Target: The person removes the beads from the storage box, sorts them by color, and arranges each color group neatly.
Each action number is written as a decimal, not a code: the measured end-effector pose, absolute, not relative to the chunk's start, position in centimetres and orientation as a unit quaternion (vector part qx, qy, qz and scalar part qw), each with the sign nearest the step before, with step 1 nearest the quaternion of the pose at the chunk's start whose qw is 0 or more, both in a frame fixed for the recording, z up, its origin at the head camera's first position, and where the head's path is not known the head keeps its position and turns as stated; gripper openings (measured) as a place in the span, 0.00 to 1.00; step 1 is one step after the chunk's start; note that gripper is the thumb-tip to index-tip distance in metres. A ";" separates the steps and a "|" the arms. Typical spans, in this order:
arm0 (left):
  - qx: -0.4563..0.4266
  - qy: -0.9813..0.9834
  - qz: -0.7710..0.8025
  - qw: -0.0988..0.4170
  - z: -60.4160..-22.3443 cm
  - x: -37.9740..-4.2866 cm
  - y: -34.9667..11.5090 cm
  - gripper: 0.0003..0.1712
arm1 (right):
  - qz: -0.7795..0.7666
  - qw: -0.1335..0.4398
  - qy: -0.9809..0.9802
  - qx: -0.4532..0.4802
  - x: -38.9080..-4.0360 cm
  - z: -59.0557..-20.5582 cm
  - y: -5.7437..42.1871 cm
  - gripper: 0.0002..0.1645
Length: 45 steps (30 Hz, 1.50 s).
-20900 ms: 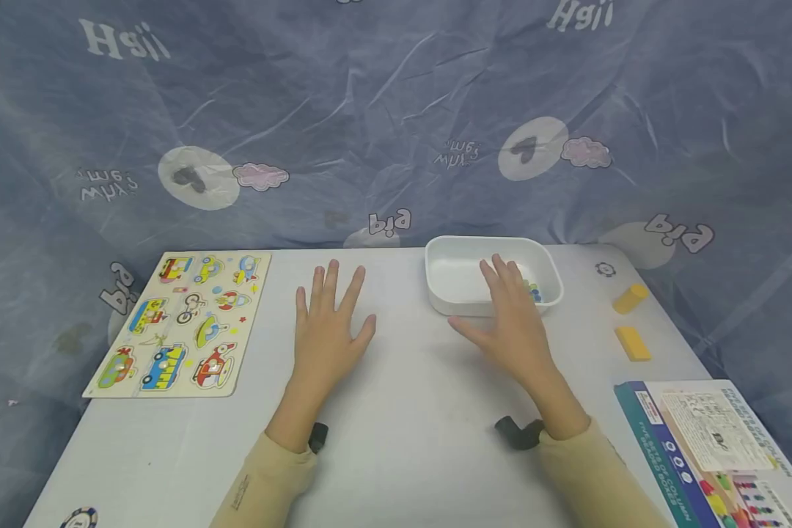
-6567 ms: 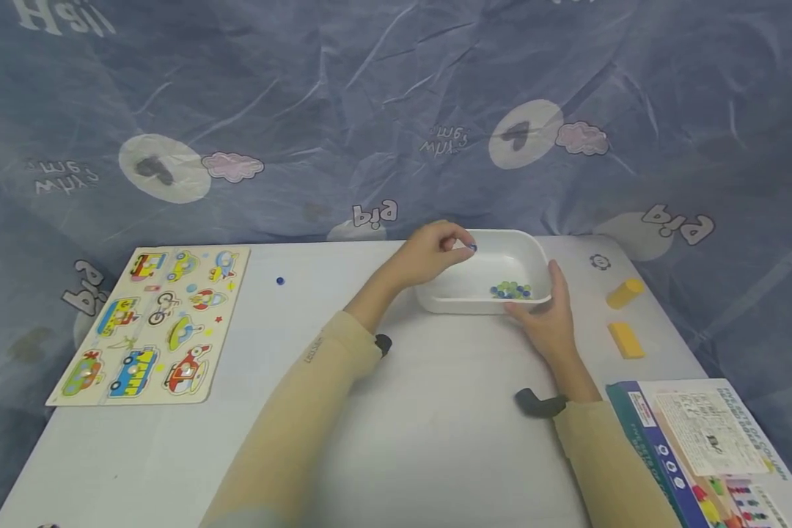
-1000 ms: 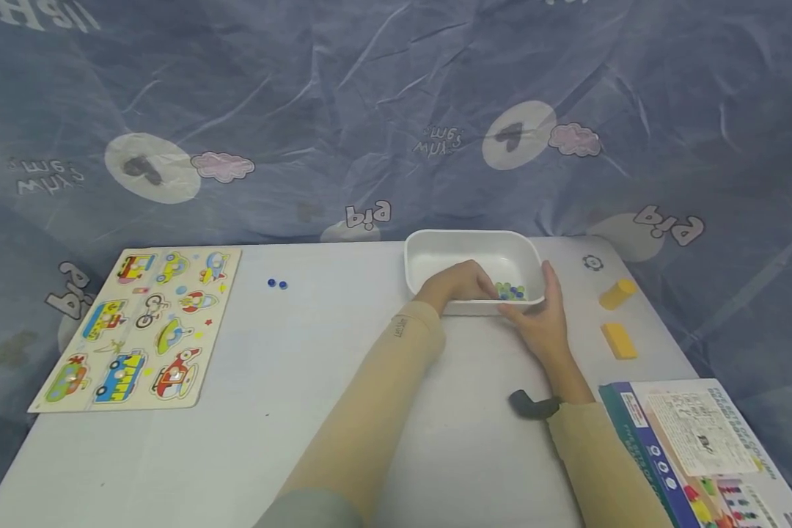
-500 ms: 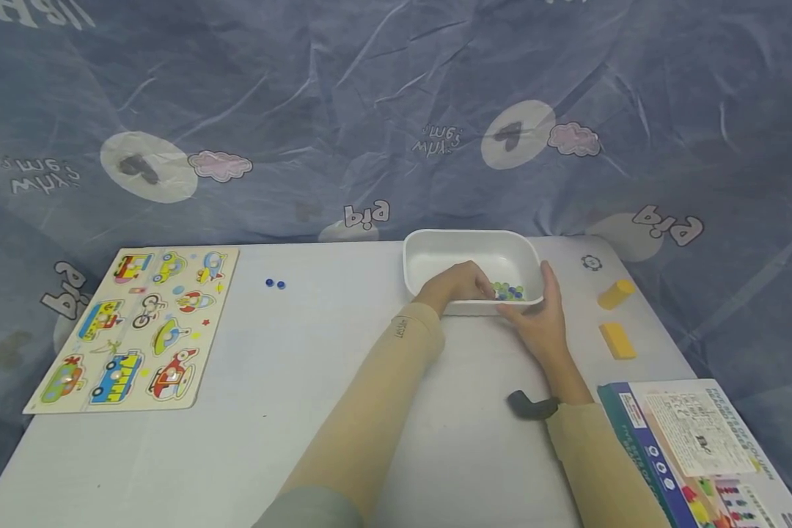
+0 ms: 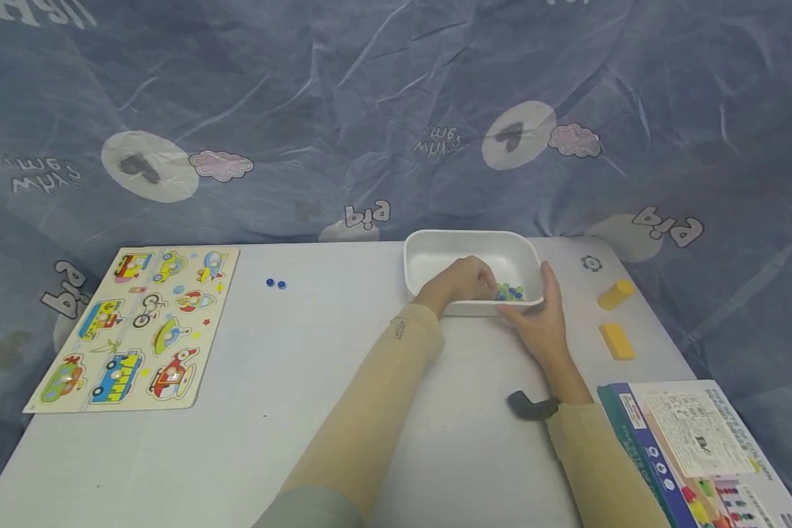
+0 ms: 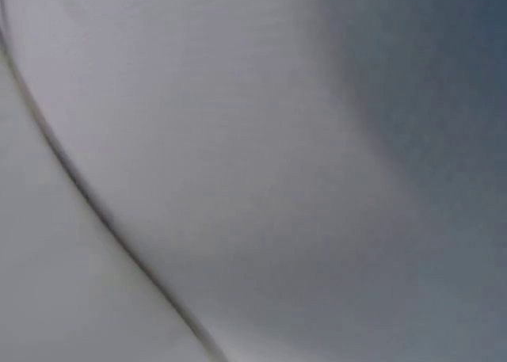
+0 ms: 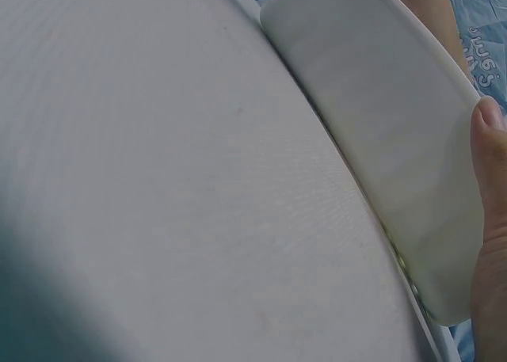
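My left hand (image 5: pixel 465 280) reaches into a white plastic tray (image 5: pixel 429 253) in the head view, fingers curled down beside a cluster of small blue and green beads (image 5: pixel 511 292). Its fingertips are hidden behind the hand, so I cannot tell whether a bead is pinched there. My right hand (image 5: pixel 543 323) grips the tray's near right corner, fingers along the side wall. In the right wrist view the thumb (image 7: pixel 491 152) presses at the tray's rim. Two blue beads (image 5: pixel 281 285) lie side by side on the table, left of the tray. The left wrist view shows only blurred pale surfaces.
A wooden vehicle puzzle board (image 5: pixel 132 330) lies at the left of the white table (image 5: pixel 237 469). On the right are a yellow cylinder (image 5: pixel 616 295), a yellow block (image 5: pixel 617 342) and a printed box (image 5: pixel 699 447). A patterned blue cloth (image 5: pixel 369 110) hangs behind.
Both hands were spread over the table at first; later the left pinched a blue bead above the tray. One blue bead on the table became two. Lately the left hand has risen slightly.
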<state>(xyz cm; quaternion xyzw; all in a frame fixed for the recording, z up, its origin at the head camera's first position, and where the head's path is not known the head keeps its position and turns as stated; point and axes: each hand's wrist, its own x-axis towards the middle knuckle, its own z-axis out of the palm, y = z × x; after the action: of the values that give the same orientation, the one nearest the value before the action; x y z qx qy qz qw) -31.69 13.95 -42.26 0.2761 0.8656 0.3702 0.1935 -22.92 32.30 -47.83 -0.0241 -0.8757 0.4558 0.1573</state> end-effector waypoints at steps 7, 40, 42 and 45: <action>0.294 0.842 0.433 0.129 -40.7 -31.3 12.9 0.10 | 0.450 0.157 -0.879 -0.028 -22.9 -47.9 32.3 0.67; 0.086 0.842 0.532 -0.026 -40.7 -20.9 -15.0 0.13 | 0.439 0.160 -0.883 -0.037 -22.9 -48.3 32.2 0.67; 0.065 0.858 0.508 -0.025 -41.0 -20.6 -16.6 0.13 | 0.439 0.161 -0.883 -0.040 -22.9 -48.3 32.2 0.67; 0.038 0.882 0.468 -0.019 -41.3 -20.3 -18.4 0.12 | 0.438 0.160 -0.883 -0.045 -22.9 -48.2 32.1 0.67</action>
<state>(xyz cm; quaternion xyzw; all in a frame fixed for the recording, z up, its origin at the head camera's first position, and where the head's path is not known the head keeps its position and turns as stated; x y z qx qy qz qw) -20.27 -18.44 -41.34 0.0380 0.8825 0.4684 -0.0186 -22.92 32.09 -48.23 -0.0447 -0.8833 0.4382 0.1603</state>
